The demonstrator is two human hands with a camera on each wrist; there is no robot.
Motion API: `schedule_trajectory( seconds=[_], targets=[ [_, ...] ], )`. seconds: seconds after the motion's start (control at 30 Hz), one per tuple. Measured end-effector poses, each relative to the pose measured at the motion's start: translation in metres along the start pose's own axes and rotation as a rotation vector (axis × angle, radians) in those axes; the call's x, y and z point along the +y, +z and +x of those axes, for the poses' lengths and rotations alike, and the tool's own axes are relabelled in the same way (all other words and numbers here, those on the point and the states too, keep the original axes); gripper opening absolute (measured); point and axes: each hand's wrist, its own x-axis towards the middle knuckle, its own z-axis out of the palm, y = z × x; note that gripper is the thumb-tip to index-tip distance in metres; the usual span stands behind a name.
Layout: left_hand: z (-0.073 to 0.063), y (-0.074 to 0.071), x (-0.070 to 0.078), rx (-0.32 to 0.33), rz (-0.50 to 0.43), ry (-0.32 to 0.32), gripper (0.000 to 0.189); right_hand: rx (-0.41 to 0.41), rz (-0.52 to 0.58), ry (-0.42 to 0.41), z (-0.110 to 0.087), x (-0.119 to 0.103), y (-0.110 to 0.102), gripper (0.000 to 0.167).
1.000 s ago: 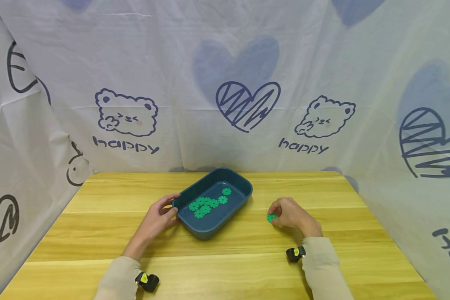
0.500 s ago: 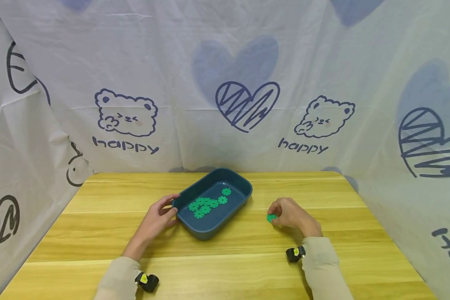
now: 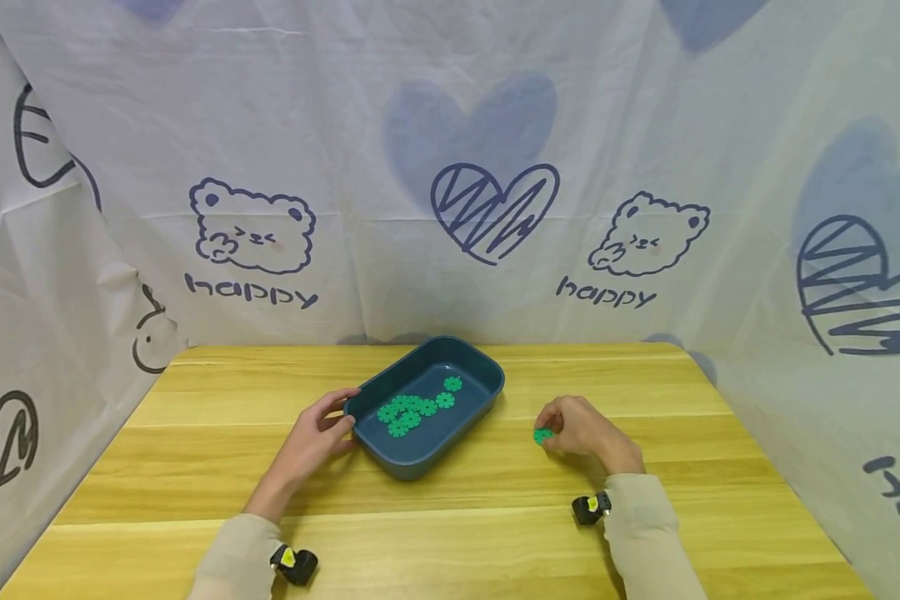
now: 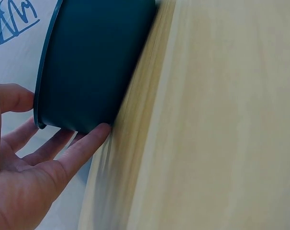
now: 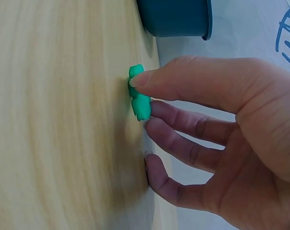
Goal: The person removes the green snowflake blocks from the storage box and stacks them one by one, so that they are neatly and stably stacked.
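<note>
A dark blue-green plastic bin (image 3: 420, 454) stands at an angle on the wooden table, with several green notched plastic discs (image 3: 409, 417) in its near left half and middle. At the bin's left end is my left hand (image 3: 318, 432), its spread fingers touching the outer wall and rim. In the left wrist view, fingertips (image 4: 104, 128) rest low on the bin's side (image 4: 94, 67). To the right of the bin, my right hand (image 3: 581, 429) pinches a green notched disc (image 3: 542, 437) between thumb and fingers. That disc (image 5: 141, 106) appears nearly edge-on in the right wrist view, just above the tabletop.
The wooden table (image 3: 435, 550) fills the lower view. White fabric (image 3: 375, 250) with blue hearts and bear drawings hangs behind and at both sides. A black wrist camera (image 3: 297, 565) sits on the left sleeve, another camera (image 3: 589, 509) on the right.
</note>
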Motion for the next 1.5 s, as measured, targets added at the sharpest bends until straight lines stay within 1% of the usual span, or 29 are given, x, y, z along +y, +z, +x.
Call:
schedule_trajectory(
  seconds=[0.8,0.83,1.1,1.2,1.3,1.4,1.5],
  targets=[
    [-0.001,0.001,0.001,0.007,0.010,-0.004,0.047,-0.002,0.025,0.007,-0.001,0.000,0.001,0.015],
    [-0.001,0.001,0.001,0.008,0.010,-0.003,0.047,-0.004,0.024,0.001,-0.001,0.000,0.001,0.015],
    [-0.002,0.000,0.000,0.013,0.013,-0.003,0.047,-0.007,0.029,0.031,-0.001,-0.001,-0.001,0.023],
    [-0.003,-0.001,0.000,0.016,0.007,-0.003,0.047,-0.009,0.031,0.029,0.000,-0.004,-0.002,0.026],
    [-0.003,-0.001,0.000,0.012,0.002,-0.004,0.047,-0.005,0.023,0.016,0.000,-0.009,-0.004,0.029],
    [-0.003,0.000,0.000,0.009,-0.002,-0.005,0.047,0.018,0.007,-0.009,0.000,-0.016,-0.007,0.031],
    [-0.003,0.002,0.002,0.009,0.001,-0.003,0.047,0.053,-0.010,-0.065,0.002,-0.027,-0.011,0.030]
  ],
)
